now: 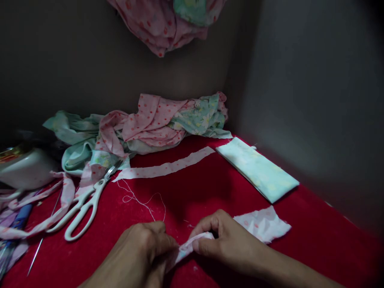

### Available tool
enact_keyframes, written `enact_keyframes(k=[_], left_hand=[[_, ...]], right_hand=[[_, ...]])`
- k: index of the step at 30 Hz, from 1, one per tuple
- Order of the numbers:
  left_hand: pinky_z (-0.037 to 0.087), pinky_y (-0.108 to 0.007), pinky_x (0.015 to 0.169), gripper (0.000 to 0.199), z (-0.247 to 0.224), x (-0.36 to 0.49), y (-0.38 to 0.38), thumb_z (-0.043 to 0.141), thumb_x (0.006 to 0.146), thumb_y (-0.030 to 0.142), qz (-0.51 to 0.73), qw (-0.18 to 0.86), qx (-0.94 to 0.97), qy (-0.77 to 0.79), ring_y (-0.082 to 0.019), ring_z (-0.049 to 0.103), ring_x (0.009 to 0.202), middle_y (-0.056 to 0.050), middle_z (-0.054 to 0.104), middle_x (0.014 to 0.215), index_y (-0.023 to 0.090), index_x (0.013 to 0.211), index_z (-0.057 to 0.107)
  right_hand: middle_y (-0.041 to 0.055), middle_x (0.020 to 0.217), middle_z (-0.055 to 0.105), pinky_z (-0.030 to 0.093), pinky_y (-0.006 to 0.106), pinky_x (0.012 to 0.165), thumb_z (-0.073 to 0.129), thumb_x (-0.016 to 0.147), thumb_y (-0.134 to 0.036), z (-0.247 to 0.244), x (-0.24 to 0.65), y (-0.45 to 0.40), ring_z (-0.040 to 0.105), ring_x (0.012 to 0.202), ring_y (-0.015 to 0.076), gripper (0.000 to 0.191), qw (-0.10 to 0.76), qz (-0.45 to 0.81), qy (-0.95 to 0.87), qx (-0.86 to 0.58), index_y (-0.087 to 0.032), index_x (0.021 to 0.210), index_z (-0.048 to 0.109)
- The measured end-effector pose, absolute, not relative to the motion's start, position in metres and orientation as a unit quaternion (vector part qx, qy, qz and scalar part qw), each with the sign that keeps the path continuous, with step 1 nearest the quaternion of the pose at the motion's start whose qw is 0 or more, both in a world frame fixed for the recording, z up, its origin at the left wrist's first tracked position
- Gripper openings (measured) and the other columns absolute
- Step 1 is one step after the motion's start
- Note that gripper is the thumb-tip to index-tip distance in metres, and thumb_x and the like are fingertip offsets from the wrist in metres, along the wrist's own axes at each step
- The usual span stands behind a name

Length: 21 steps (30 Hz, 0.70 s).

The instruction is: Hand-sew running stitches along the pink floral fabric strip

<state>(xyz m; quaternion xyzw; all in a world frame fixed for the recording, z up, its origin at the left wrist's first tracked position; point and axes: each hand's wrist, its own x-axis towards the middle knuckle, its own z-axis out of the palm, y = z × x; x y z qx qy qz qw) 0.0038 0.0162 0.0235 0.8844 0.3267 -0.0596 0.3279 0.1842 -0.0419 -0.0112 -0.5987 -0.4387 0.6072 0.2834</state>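
My left hand [147,246] and my right hand [222,240] are both closed on one pale pink fabric strip [186,249], low in the middle of the view. The strip looks folded between my fingers, and my left hand hides part of it. White thread [136,199] curls over the red cloth just beyond my left hand. Past my right wrist lies a crumpled piece of white-pink fabric [264,225]. White-handled scissors [90,204] rest to the left, blades pointing away from me. A flat pale pink strip [168,167] lies farther back.
Red cloth [324,244] covers the surface. A folded mint fabric piece [258,170] lies at the right by the wall. Pink and green fabric [156,120] is heaped at the back; more pink fabric [162,28] hangs above. At left are a white bowl [27,168] and a thin metal rod [36,256].
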Motion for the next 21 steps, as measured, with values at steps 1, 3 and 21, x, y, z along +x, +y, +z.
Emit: enact_keyframes(k=[1, 3, 21], left_hand=[[0.033, -0.021, 0.048, 0.029, 0.0247, 0.0039, 0.0162, 0.046, 0.081, 0.023, -0.044, 0.340, 0.880, 0.329, -0.013, 0.044, 0.052, -0.001, 0.050, 0.058, 0.016, 0.058, 0.061], [0.034, -0.021, 0.051, 0.024, 0.0265, 0.0039, 0.0166, 0.050, 0.080, 0.025, -0.013, 0.366, 0.870, 0.331, -0.013, 0.046, 0.055, -0.001, 0.049, 0.056, 0.018, 0.062, 0.064], [0.033, -0.021, 0.047, 0.034, 0.0276, 0.0083, 0.0148, 0.042, 0.084, 0.021, -0.071, 0.296, 0.893, 0.330, -0.013, 0.048, 0.054, -0.005, 0.054, 0.062, 0.015, 0.060, 0.065]], right_hand=[[-0.0055, 0.046, 0.043, 0.021, 0.018, 0.040, 0.054, 0.066, -0.012, -0.0113, 0.1845, -0.0419, 0.033, 0.043, 0.0061, 0.023, 0.282, 0.609, -0.437, -0.598, -0.012, 0.074, 0.075], [-0.0057, 0.045, 0.042, 0.020, 0.018, 0.040, 0.054, 0.066, -0.012, -0.0113, 0.1849, -0.0422, 0.033, 0.043, 0.0060, 0.022, 0.283, 0.611, -0.436, -0.598, -0.012, 0.073, 0.075], [-0.0062, 0.046, 0.041, 0.021, 0.019, 0.040, 0.053, 0.064, -0.012, -0.0111, 0.1844, -0.0425, 0.032, 0.043, 0.0066, 0.019, 0.286, 0.626, -0.415, -0.595, -0.011, 0.070, 0.071]])
